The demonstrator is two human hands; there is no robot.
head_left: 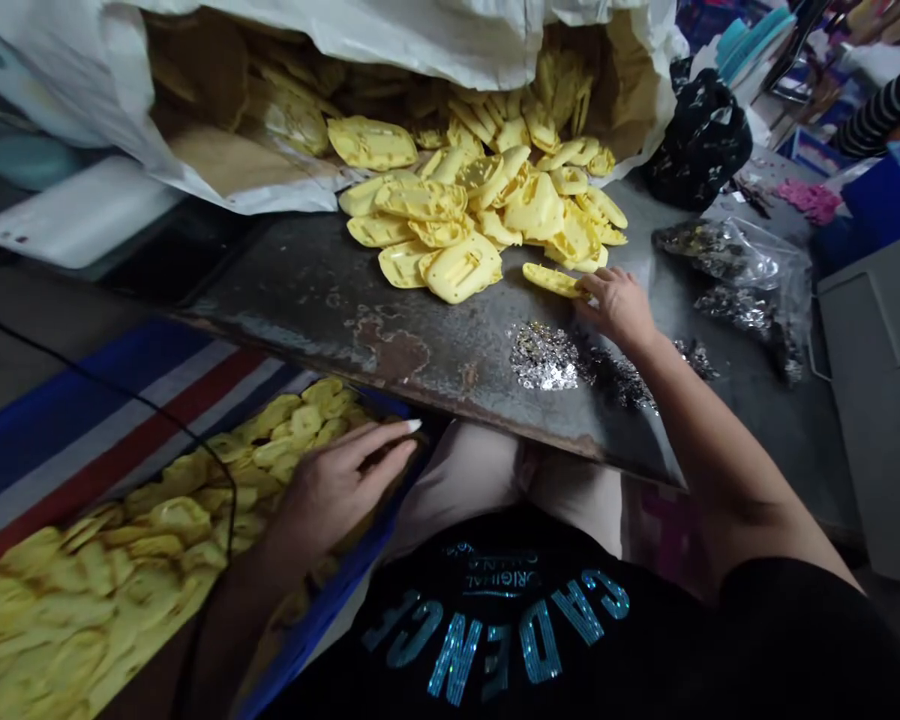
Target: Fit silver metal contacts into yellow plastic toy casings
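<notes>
My right hand [619, 305] reaches over the dark metal table and pinches the end of a yellow plastic shell [549, 280], which lies in front of a heap of similar yellow shells [461, 265]. The heap spills from a large white sack [240, 190] lined with brown paper. Just below my right hand lie small shiny metal pieces [544, 355] in a loose pile. My left hand [345, 480] is over the near edge of a blue-edged bin [330, 610] filled with yellow shells [150, 560]. Its fingers are stretched out and apart, and nothing shows between them.
A clear plastic bag of shiny metal pieces [757, 280] lies at the right of the table [307, 290]. Behind it is a black bag [697, 140]. A black cable [120, 385] crosses above the bin. Another person's striped sleeve [885, 110] shows at far right.
</notes>
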